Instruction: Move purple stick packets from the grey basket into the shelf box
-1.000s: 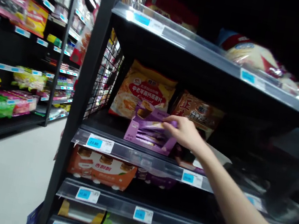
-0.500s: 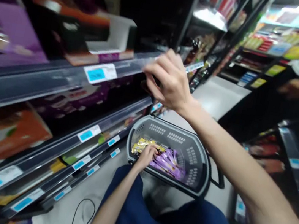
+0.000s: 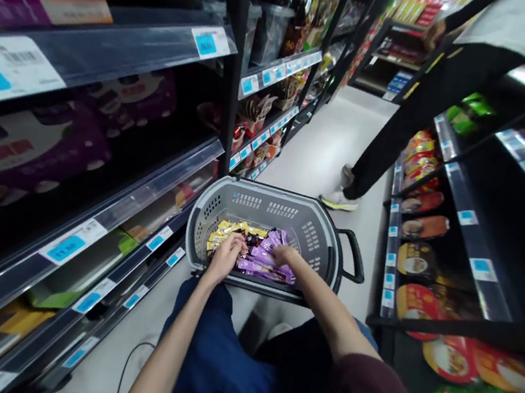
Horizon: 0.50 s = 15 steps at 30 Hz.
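A grey and black shopping basket (image 3: 327, 235) stands on the floor in front of my knees. Inside lie yellow snack packets (image 3: 223, 233) on the left and purple snack packets (image 3: 255, 264) in the middle. My left hand (image 3: 228, 255) is inside the basket, its fingers curled in beside a small dark patch among the packets. Whatever those fingers hold is too small to name. My right hand (image 3: 285, 255) reaches down onto the purple packets, with its fingertips largely hidden.
Shelves with a price-tag rail (image 3: 70, 247) run close along my left. On the right, another shelf unit holds packaged foods (image 3: 417, 258). Ahead in the aisle a person (image 3: 385, 137) in dark trousers stands beyond the basket. A black cable (image 3: 123, 368) lies on the floor at lower left.
My right hand has come down from the shelf edge into the basket. My left hand stays among the packets. The view has turned towards the right, showing more of the right-hand shelves.
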### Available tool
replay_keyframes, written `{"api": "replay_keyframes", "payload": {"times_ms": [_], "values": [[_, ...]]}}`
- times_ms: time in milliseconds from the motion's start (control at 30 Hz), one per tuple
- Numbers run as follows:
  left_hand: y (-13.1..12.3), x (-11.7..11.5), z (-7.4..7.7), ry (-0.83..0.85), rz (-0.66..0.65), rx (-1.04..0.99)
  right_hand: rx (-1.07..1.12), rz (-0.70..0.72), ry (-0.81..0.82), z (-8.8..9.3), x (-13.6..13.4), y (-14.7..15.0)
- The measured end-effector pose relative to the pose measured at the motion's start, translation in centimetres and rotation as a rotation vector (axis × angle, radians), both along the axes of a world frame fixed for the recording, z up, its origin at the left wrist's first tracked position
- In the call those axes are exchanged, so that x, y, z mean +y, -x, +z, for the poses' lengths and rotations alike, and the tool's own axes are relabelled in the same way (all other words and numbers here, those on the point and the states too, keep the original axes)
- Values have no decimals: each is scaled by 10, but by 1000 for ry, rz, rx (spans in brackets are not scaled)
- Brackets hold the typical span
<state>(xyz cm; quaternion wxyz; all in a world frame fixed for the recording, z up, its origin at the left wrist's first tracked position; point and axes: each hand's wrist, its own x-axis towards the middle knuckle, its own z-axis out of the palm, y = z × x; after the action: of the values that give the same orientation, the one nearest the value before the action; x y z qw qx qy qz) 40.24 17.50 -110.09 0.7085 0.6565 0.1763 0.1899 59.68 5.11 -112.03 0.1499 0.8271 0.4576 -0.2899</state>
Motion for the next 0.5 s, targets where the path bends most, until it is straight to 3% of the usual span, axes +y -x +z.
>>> {"api": "replay_keyframes", "payload": {"times_ms": [100,233,333,500], "values": [[0,0,0,-21,9,10,17,19,38,-20,6,9],[1,-1,1,-50,24,14,26,5,-10,-20,14,14],[1,0,1,-75,46,16,46,-42,-98,0,25,11],[-2,2,-3,-99,140,16,120,-142,-433,61,37,7]]}}
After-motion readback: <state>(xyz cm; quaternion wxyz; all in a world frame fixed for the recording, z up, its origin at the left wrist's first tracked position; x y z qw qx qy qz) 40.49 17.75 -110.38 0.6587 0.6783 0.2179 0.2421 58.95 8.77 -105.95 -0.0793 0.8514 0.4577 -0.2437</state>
